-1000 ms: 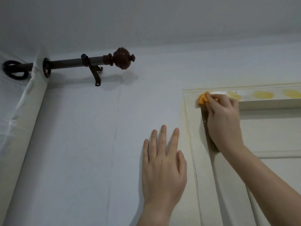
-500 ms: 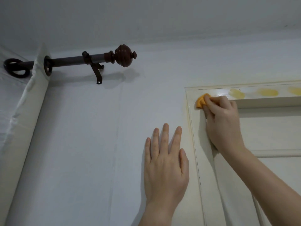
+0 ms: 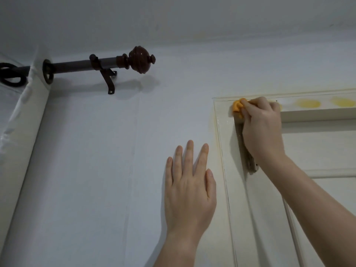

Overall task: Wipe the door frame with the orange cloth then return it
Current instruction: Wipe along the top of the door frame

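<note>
Head view: we see the right hand raised to the upper left corner of the door frame, fingers curled round the orange cloth and gripping it. The cloth is bunched and sticks out to the left of the fingertips, pressed against the frame right at the corner where the top piece meets the left upright. Most of the cloth is hidden under the fingers. The left hand is flat on the white wall just left of the frame, fingers straight and slightly spread, palm against the wall, holding nothing. Two yellow stains sit on the top piece of the frame, to the right of the right hand, apart from the cloth. Under the top piece we see the cream door, with a dark hinge on the left upright, partly covered by the right wrist. Far left and high on the wall is a dark curtain rod on a bracket, ending in a round brown finial. A pale curtain hangs from the rod by a ring at the left edge of the view. The ceiling fills the top of the view.
</note>
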